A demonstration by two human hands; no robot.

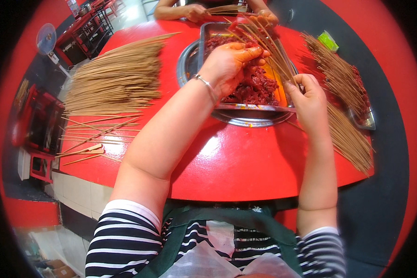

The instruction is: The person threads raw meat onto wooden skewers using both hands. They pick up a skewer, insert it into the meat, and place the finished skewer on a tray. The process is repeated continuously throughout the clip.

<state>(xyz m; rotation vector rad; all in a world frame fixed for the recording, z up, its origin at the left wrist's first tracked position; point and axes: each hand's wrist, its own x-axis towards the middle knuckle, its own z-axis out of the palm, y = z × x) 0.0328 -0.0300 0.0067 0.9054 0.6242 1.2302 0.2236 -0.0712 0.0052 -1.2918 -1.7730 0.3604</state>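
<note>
Several bamboo skewers [278,57] fan upward from my right hand [307,90], which is closed around their lower ends. Their upper parts pass just right of my left hand [234,60], whose fingers are stained orange and pinched at the skewers above the tray; red meat shows at the fingers. Below lies a rectangular metal tray [253,107] of sliced red marinated meat [255,87], with an orange sauce or surface at its right side. The tray rests on a round metal dish [245,121]. Some of the tray is hidden behind my left hand and forearm.
A large pile of bare skewers [114,76] lies left on the red table [229,166], loose ones below it. To the right are more skewers [351,139], meat-loaded skewers [337,74] on a metal tray [368,120] and a green packet [328,41]. Another person's hands [196,13] hold skewers opposite.
</note>
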